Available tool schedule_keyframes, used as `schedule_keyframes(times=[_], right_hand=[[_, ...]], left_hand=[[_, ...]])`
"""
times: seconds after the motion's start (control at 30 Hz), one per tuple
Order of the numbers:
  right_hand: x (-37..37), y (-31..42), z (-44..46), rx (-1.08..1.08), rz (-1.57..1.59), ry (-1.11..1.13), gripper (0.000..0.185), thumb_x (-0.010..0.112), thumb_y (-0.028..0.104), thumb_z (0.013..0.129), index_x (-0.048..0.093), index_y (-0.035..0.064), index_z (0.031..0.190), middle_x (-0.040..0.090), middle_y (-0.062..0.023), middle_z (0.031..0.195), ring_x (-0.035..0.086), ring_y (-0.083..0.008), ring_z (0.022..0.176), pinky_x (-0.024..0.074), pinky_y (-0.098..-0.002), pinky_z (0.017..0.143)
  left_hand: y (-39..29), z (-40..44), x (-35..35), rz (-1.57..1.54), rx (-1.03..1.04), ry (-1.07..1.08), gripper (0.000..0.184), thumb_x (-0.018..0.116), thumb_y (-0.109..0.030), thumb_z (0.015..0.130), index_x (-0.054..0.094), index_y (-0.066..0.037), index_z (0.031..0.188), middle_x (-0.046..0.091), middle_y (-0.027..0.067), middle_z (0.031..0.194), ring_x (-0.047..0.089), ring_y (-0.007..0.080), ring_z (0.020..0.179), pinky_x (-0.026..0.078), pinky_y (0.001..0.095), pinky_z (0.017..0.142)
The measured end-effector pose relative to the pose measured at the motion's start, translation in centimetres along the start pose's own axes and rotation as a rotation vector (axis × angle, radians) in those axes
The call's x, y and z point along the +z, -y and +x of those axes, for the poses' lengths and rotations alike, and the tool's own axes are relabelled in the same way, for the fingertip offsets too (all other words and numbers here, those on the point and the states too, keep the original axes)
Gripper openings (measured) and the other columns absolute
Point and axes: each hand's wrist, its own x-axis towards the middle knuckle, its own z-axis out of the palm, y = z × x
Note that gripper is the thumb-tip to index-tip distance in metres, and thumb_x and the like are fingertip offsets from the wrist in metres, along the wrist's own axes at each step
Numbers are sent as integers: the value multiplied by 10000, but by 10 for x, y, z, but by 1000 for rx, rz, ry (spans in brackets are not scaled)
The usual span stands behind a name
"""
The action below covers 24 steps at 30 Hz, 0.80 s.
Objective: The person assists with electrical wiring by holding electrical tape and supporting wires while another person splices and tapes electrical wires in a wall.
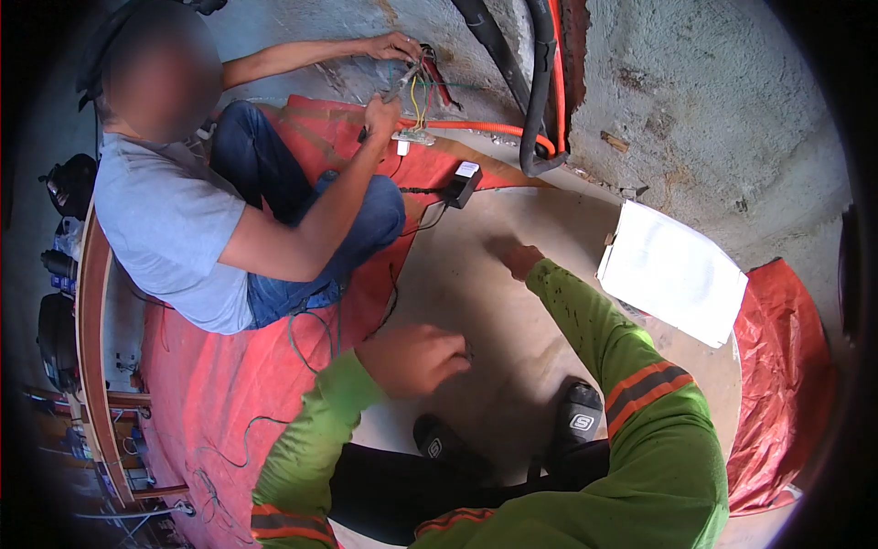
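Observation:
My left hand (416, 359) hovers over the tan board on the floor, in front of my shoes. Its fingers look curled together, and whatever may be in them is too blurred to name. Farther forward, my right hand (519, 260) reaches low over the same board (485, 302). Motion smears its fingers, so their pose is unclear. A black box with a white label (463, 185) and dark cords sits beyond my right hand. To the right of my right arm, a white sheet or panel (675, 272) leans near the wall.
Another person (183, 220) squats at the left, holding a tool (402, 84) against wires from the wall (704, 110). Red sheeting (229, 393) covers the floor, with loose cables on it. Thick black hoses (540, 119) and an orange conduit (485, 126) run along the wall.

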Motion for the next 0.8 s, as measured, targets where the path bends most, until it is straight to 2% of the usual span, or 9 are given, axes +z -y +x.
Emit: schedule_keyframes(times=[0.1,0.2,0.3,0.4,0.8], right_hand=[[17,-4,10,-40,1,-62,188,629,78,790,715,97,955,724,-133,894,728,-324,858,596,-454,673],[14,1,13,-49,7,-94,185,627,80,796,717,97,957,725,-132,902,728,-323,862,596,-456,678],[8,5,12,-48,11,-86,183,624,81,803,718,97,959,727,-131,909,729,-321,866,595,-458,684],[5,5,8,-36,3,-52,181,622,83,810,720,97,961,729,-130,917,730,-320,870,595,-460,690],[0,6,-4,-25,-1,-16,174,612,90,837,727,97,968,736,-127,947,733,-314,885,593,-468,713]], left_hand=[[-32,-8,2,88,13,24,241,628,-246,932,624,-21,1019,656,173,906,644,365,901,507,472,792],[-51,-12,5,139,127,-17,227,655,-223,905,622,-18,996,650,159,907,640,346,916,508,456,799],[-55,-11,11,185,183,-70,200,643,-235,906,614,-38,883,657,142,830,649,335,827,528,442,751],[-47,-11,16,160,112,6,207,664,-203,894,606,-18,968,651,140,928,637,337,917,508,438,820],[-43,-6,13,167,89,-41,210,653,-206,900,585,-13,947,634,160,888,633,353,900,499,448,809]])
